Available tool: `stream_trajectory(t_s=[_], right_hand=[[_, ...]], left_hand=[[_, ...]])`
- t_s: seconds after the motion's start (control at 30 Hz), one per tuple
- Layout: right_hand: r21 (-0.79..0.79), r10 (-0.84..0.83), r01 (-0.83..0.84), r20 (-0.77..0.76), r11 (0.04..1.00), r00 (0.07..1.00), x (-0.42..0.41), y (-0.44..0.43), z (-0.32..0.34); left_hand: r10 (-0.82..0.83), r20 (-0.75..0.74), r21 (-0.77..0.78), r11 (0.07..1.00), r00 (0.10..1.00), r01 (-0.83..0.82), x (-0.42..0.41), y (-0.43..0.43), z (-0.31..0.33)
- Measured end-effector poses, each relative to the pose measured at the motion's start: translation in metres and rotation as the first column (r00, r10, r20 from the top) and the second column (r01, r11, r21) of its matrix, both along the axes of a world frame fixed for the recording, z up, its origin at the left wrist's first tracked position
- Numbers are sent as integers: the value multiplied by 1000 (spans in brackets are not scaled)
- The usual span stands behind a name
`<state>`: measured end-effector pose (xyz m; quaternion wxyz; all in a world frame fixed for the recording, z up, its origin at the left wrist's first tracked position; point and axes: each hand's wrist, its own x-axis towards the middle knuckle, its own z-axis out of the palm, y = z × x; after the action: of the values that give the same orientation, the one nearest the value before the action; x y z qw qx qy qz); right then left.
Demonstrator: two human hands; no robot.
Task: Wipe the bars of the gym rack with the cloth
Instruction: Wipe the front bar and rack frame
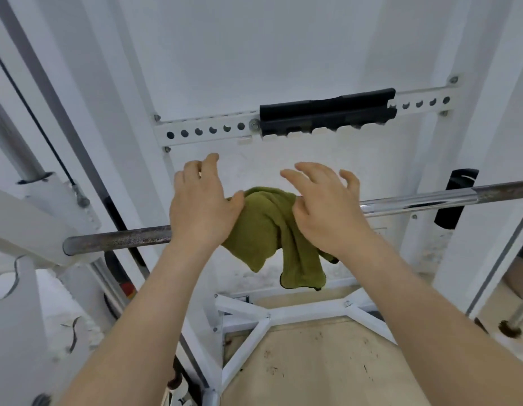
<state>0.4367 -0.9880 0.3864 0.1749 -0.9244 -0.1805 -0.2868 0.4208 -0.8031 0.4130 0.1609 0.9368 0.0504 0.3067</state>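
2 hands on soft olive cloth draped over round steel bar, fingers spread, gripping nothing.

We see two bare forearms entering from bottom edge, no sleeves in view. No watch, band or glove on either wrist. Left hand bare, no rings we can make out, nails short. Right hand likewise bare, no rings, nails short and unpainted as far as we can tell. Upper arms and clothing out of our view.
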Motion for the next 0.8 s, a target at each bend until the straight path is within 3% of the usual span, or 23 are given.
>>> stream_trajectory(t_s=[0.03,0.1,0.2,0.3,0.43,0.63,0.73,0.8], right_hand=[[-22,78,-78,15,997,997,-6,18,6],[-108,173,-188,-133,976,976,-4,42,15],[-418,43,-224,-400,880,916,4,63,24],[-688,33,-196,-242,699,970,6,101,27],[-583,216,-277,-173,764,961,9,169,20],[-496,449,-488,-206,718,869,-8,270,13],[-441,487,-583,-319,683,813,-10,271,18],[-323,556,-672,-385,667,737,-10,248,32]], left_hand=[[-48,30,-53,997,998,50,1,4,-2],[-45,67,-90,995,997,51,-3,21,-10],[69,53,-29,997,996,-68,-23,72,-29],[64,49,-114,992,997,-58,-55,121,-52],[25,82,-139,990,996,-13,-77,138,-71],[135,84,-257,960,987,-110,-78,163,-67],[191,98,-258,953,977,-160,-84,165,-59],[121,173,-202,976,978,-85,-85,156,-48]])
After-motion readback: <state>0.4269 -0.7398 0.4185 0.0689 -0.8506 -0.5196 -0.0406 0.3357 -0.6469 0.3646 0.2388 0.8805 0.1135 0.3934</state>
